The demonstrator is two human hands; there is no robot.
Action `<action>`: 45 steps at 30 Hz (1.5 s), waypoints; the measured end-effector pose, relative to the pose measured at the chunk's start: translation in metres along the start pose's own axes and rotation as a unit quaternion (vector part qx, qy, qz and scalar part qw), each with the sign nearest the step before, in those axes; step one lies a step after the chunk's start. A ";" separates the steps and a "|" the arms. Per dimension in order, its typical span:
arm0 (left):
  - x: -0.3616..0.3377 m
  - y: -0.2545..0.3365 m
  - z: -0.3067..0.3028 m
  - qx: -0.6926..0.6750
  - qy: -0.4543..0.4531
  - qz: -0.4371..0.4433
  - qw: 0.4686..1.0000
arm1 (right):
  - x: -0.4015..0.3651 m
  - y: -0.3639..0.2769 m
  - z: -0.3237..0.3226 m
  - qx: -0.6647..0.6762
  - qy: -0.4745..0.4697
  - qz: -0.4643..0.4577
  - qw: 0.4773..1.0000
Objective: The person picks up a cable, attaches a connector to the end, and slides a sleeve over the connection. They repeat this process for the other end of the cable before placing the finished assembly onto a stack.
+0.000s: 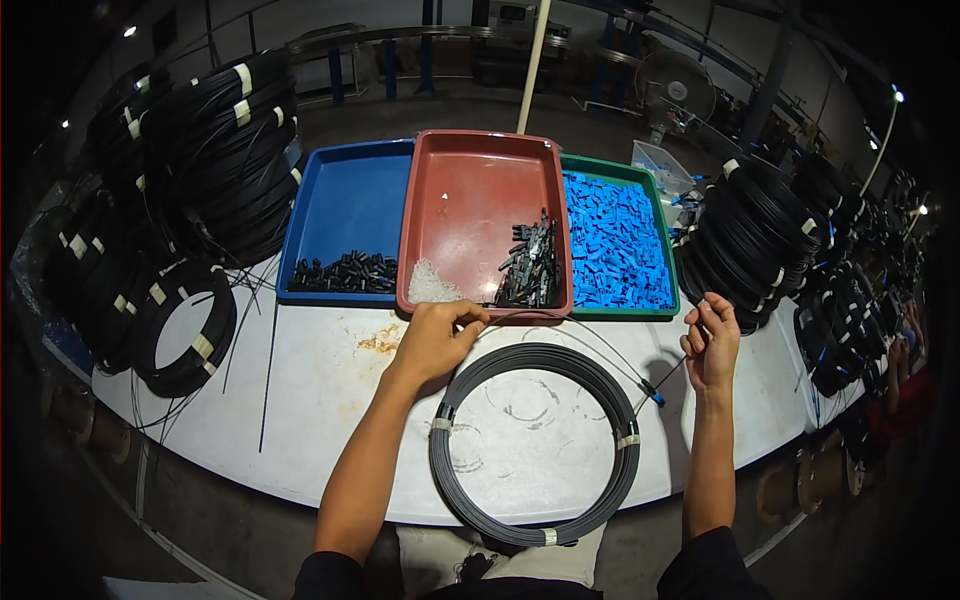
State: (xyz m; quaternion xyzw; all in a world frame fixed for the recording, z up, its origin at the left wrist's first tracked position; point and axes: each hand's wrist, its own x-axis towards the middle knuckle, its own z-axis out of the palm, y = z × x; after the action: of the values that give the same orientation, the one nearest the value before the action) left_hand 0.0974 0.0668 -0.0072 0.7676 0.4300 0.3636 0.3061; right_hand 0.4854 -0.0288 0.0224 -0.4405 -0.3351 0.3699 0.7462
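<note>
A coil of black cable (622, 470), bound with pale tape, lies on the white table before me. My left hand (440, 338) is above the coil's upper left, its fingers pinched on a thin black cable end near the red tray's front edge. From there the cable arcs right to a small blue and black connector (652, 393) beside the coil. My right hand (711, 342) is raised to the right of that connector, fingers curled together by a thin strand; what lies between its fingertips is too small to make out.
Behind the coil stand a blue tray (350, 190) with black parts, a red tray (485, 180) with clear and black pieces, and a green tray (668, 270) of blue connectors. Cable coils (220, 150) are stacked left and right. A person's arm shows at far right.
</note>
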 end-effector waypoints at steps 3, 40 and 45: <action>-0.002 -0.009 0.009 0.003 0.027 0.014 1.000 | -0.007 -0.003 0.024 -0.020 0.015 -0.040 0.999; 0.001 -0.012 -0.012 -0.062 -0.224 -0.023 0.972 | 0.009 0.108 0.262 -0.309 -0.326 -0.084 0.889; -0.011 0.000 -0.034 0.052 -0.230 -0.061 0.970 | -0.006 0.124 0.291 -0.299 -0.327 -0.119 0.889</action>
State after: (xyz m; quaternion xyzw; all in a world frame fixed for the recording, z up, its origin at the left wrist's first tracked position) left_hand 0.0650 0.0625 0.0083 0.8178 0.4122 0.1349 0.3783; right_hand 0.2103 0.1274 0.0223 -0.4537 -0.7046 0.2833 0.4663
